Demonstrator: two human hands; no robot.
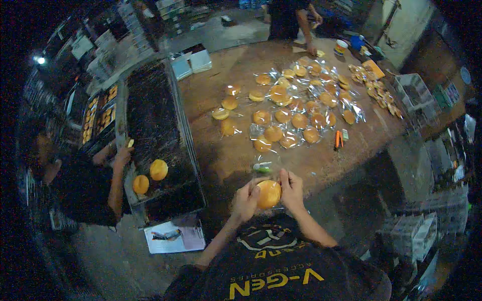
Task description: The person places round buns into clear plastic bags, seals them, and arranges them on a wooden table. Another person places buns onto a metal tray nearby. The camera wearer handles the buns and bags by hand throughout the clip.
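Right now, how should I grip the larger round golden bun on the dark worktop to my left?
Probably grip the larger bun by its round edge from the right; a smaller round golden bun sits close at its lower left.

A white tub (pixel 341 47) stands near the far edge of the brown table (pixel 371 125), with a blue container (pixel 357 41) just beside it. Pale boxes (pixel 201 61) sit at the far left corner. An orange tool (pixel 338 139) lies toward the right. Past the right edge is a whitish crate (pixel 412 89); at far left, a bright lamp (pixel 40 60) glows. A person in dark clothes (pixel 286 21) stands beyond the table.
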